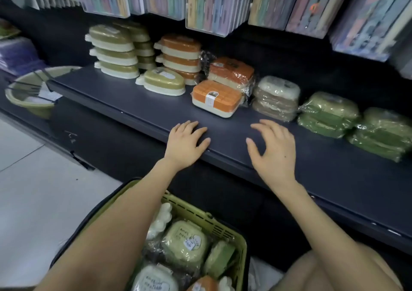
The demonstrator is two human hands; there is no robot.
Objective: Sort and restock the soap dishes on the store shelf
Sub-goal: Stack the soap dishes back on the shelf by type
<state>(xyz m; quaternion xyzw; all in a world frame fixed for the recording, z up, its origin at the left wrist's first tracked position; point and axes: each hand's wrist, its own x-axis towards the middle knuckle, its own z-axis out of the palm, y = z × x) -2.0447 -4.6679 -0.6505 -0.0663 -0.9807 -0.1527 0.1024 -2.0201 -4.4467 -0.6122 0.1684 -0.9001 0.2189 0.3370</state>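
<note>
Soap dishes stand along a dark shelf (138, 110). At the back left is a stack of olive-green dishes (113, 50), with a stack of orange ones (179, 54) beside it. In front lie a single olive dish (163, 82) and a single orange dish (217, 97). Further right are wrapped packs: orange (231, 72), beige (276, 97) and green (327, 114). My left hand (186, 142) rests flat on the shelf's front edge, holding nothing. My right hand (274, 150) hovers over the shelf with fingers spread and empty. Both hands are just in front of the single orange dish.
A yellow-green basket (223, 226) with several wrapped soap dishes sits on the floor below my arms. A pale green basin (29, 99) stands at the shelf's left end. Hanging packs of coloured sheets (214, 9) overhang the shelf's back. My knee (347, 268) is at the lower right.
</note>
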